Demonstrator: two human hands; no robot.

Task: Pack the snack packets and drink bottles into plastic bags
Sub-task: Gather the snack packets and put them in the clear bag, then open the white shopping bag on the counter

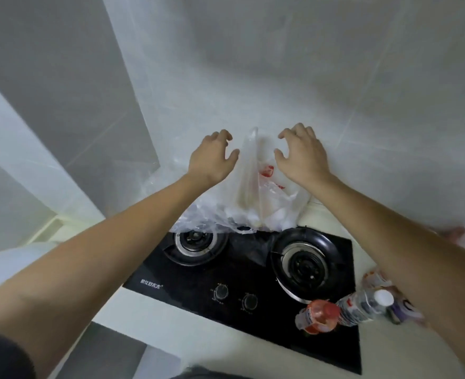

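Note:
A filled clear plastic bag (253, 198) with red print stands against the tiled wall, behind the black gas hob; its top rises to a point between my hands. My left hand (212, 157) hovers just left of the bag's top, fingers loosely curled, holding nothing. My right hand (299, 154) hovers just right of it, fingers spread and bent, also holding nothing. Near the front right lie drink bottles: one with an orange-red cap (319, 315) and one with a white cap (368, 305).
The black two-burner gas hob (193, 285) fills the middle of the pale counter, with two knobs at its front. More packets (376, 277) lie partly hidden under my right forearm. A tiled wall stands behind, and a white surface lies at the left.

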